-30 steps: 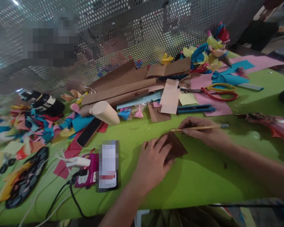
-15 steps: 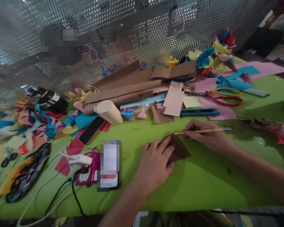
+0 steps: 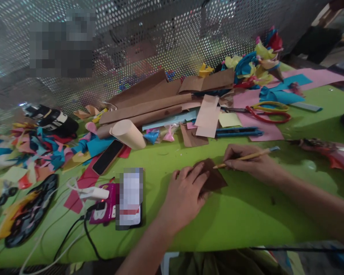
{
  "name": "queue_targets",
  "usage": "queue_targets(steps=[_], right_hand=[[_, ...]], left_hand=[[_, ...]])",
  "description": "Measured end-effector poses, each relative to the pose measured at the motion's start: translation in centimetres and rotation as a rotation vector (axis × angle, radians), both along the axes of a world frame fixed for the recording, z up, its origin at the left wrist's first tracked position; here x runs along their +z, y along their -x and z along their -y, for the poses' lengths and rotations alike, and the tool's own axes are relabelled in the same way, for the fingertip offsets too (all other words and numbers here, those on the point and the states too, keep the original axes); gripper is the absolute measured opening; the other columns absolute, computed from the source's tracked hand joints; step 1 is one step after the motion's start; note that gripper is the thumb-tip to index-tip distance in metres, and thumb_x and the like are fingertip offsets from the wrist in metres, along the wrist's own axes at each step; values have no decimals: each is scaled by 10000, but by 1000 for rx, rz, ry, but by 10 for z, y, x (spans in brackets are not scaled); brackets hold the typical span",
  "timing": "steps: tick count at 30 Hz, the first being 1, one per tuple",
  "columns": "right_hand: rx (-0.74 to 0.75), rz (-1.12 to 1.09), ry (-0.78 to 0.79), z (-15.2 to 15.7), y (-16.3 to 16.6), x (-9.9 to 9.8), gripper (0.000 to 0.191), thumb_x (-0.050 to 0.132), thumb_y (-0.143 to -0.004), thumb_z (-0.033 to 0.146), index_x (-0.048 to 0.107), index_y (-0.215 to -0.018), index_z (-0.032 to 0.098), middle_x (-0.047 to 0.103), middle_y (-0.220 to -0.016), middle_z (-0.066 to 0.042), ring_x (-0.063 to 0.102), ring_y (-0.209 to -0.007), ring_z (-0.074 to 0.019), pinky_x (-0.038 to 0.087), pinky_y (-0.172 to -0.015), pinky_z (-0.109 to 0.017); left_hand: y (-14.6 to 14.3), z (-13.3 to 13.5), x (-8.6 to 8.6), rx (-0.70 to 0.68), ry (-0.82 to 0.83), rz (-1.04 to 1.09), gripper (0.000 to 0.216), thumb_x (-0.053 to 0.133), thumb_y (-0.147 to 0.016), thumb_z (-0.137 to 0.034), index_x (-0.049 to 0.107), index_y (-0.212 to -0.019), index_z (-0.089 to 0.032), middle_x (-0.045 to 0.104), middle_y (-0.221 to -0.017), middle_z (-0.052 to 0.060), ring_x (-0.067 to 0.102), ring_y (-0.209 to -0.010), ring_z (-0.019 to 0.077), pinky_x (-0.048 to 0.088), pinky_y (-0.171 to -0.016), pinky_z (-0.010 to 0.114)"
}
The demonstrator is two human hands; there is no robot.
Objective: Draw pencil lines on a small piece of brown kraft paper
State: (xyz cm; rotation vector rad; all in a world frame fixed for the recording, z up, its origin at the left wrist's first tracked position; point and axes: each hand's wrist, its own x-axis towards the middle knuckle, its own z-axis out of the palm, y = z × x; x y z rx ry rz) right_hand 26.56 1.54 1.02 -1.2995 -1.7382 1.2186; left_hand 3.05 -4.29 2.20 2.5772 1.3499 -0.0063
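The brown paper piece point(image 3: 215, 178) lies flat on the green table point(image 3: 246, 217), pinned under the left hand point(image 3: 186, 194). The right hand point(image 3: 252, 164), its grip clamped on a pencil point(image 3: 246, 156), should probably mark lightly while the left presses firmly.

No legible text, label, brand, number or sign on any item. The screen of the device point(image 3: 131, 198) propped on the green table point(image 3: 246, 217) is blurred out, as is a patch on the perforated metal screen point(image 3: 160, 42) behind the table. The black phone point(image 3: 108, 157) lies with a dark, blank face.
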Motion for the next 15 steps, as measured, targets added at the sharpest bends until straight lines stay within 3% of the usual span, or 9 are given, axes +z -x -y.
queue_targets(steps=[6,15], right_hand=[[74,-21,137,3,-5,-1,138,634,-737,324,613,-644,224,594,-546,10,475,-499,-142,318,-469,-269],[172,-19,246,6,-5,13,105,608,-698,289,585,-637,207,574,-559,11,485,-531,-138,333,-497,-261]], left_hand=[[1,-1,0,7,23,7,477,513,-1030,-418,510,-1478,-255,477,-1610,44,501,-1322,293,465,-1064,506],[0,-2,0,8,34,3,475,546,-1020,-412,525,-1470,-262,444,-1635,21,506,-1334,293,467,-1072,505]])
